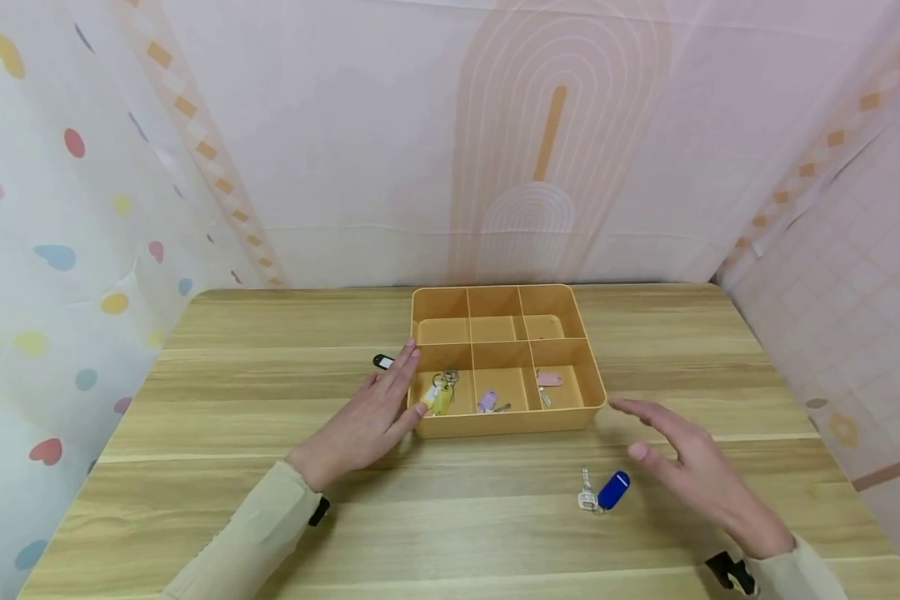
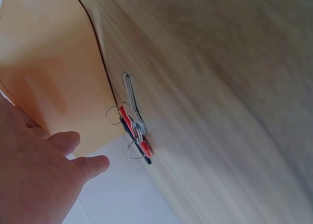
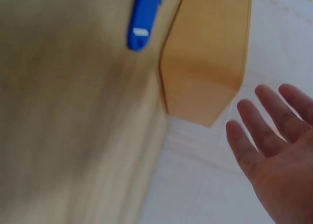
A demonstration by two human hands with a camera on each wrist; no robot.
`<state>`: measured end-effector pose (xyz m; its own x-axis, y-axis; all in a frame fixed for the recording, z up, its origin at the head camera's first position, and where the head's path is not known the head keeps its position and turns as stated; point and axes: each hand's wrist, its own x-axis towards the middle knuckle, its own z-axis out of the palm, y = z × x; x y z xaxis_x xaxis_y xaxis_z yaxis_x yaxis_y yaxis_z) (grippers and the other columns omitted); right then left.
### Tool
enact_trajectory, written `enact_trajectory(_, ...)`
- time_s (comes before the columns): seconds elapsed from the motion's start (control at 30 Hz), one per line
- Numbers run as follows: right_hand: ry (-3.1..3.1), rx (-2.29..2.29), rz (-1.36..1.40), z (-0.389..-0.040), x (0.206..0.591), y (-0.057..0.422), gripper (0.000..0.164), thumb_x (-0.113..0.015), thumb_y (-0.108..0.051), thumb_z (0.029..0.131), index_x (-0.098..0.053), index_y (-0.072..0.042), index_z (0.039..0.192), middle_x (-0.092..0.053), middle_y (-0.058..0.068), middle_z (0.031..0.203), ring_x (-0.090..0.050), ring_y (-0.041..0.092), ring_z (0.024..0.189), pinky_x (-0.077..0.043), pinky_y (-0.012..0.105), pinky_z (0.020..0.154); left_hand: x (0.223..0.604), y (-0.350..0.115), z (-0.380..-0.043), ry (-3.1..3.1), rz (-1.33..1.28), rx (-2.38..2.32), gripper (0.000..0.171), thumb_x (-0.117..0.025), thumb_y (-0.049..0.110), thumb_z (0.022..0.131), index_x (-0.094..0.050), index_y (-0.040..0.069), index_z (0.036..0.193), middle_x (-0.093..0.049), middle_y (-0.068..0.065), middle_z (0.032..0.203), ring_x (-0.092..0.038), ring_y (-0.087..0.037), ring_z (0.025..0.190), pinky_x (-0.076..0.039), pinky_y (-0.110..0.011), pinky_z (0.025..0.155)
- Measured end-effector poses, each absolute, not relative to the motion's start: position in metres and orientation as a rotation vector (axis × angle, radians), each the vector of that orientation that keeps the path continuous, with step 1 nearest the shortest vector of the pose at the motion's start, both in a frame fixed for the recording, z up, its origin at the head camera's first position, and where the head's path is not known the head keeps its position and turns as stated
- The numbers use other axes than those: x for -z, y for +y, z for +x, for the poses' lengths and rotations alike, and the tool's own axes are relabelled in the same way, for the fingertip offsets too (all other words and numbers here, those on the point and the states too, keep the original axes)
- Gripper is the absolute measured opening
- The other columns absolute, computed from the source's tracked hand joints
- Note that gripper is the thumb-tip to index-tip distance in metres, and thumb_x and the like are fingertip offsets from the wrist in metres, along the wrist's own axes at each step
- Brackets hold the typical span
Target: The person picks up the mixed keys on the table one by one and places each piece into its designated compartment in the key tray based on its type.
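Backdrop: we have patterned fabric (image 1: 345, 125) behind and at the sides.
Table: wood-grain table (image 1: 450, 508), under everything we list.
Container: orange-yellow organizer box (image 1: 510, 423), flat on the table, six compartments in two rows of three; we find tagged keys in the front row.
Left hand (image 1: 356, 425): fingers stretched out along the box's left wall, thumb at its front-left rim.
Right hand (image 1: 701, 467): fingers loosely extended and free, just beside the box's front-right corner.
Front-left compartment: yellow tags (image 1: 442, 402) plus ring and key metal (image 1: 451, 377), too small for us to count.
Front-middle compartment: purple tag (image 1: 487, 401), metal piece beside it.
Front-right compartment: pink tag (image 1: 549, 379) with a key (image 1: 545, 397).
Outside, front right: blue tag (image 1: 613, 491) and silver key (image 1: 587, 496) lie on the table near the right hand.
Outside, left: black tag (image 1: 383, 362) near the left fingertips.
Left wrist view only: we get a red tag (image 2: 125, 119) against the black one, with rings and a key (image 2: 129, 94), next to the box wall.
Right wrist view: blue tag cut off and blurred; we can't see inside the box.
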<state>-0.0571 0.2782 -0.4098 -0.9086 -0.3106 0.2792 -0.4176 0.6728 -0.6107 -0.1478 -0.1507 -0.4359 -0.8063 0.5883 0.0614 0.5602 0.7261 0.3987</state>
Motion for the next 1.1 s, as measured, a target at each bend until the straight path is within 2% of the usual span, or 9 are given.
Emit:
enact_trajectory(0.1, -2.755, -1.070, 0.568, -0.052, 0.416, 0.279, 0.043, -0.067, -0.015, 0.098, -0.064, -0.020, 0.141, -0.067, -0.003, 0.137, -0.061, 0.022, 0.124, -0.047, 0.034, 0.101, 0.436, -0.151, -0.147, 2.852, 0.951, -0.631, 0.076, -0.032, 0.049, 0.113, -0.001, 0.005, 0.166, 0.005, -0.010, 0.174, -0.004, -0.024, 0.159, -0.019, -0.064, 0.122)
enact_trajectory(0.27, -2.795, -1.069, 0.562, -0.048, 0.425, 0.281, 0.040, -0.079, -0.015, 0.092, -0.072, -0.025, 0.130, -0.070, -0.011, 0.129, -0.063, 0.011, 0.121, -0.045, 0.021, 0.101, 0.435, -0.152, -0.147, 2.849, 0.951, -0.637, 0.076, -0.032, 0.049, 0.112, 0.000, 0.005, 0.166, 0.005, -0.010, 0.174, -0.004, -0.023, 0.159, -0.019, -0.064, 0.122)
enact_trajectory(0.47, -2.801, -1.045, 0.667, -0.045, 0.433, 0.282, 0.035, -0.086, -0.020, 0.086, -0.076, -0.023, 0.119, -0.071, -0.015, 0.121, -0.068, 0.010, 0.112, -0.054, 0.029, 0.094, 0.435, -0.152, -0.147, 2.847, 0.949, -0.634, 0.076, -0.032, 0.049, 0.112, 0.000, 0.005, 0.166, 0.007, -0.009, 0.174, -0.004, -0.024, 0.159, -0.020, -0.064, 0.122)
enact_trajectory(0.77, -2.829, -1.016, 0.802, -0.046, 0.437, 0.277, 0.029, -0.085, -0.031, 0.087, -0.077, -0.025, 0.115, -0.071, -0.019, 0.116, -0.068, 0.008, 0.107, -0.058, 0.039, 0.090, 0.433, -0.153, -0.145, 2.840, 0.939, -0.642, 0.077, -0.031, 0.050, 0.112, 0.000, 0.006, 0.166, 0.010, -0.004, 0.174, -0.003, -0.023, 0.159, -0.019, -0.064, 0.122)
enact_trajectory(1.1, -2.895, -1.006, 0.938, -0.049, 0.439, 0.274, 0.028, -0.082, -0.036, 0.090, -0.075, -0.029, 0.116, -0.071, -0.014, 0.118, -0.066, 0.011, 0.109, -0.057, 0.032, 0.091, 0.433, -0.152, -0.145, 2.842, 0.946, -0.635, 0.077, -0.031, 0.051, 0.112, 0.002, 0.007, 0.166, 0.009, -0.006, 0.174, -0.003, -0.023, 0.159, -0.019, -0.062, 0.122)
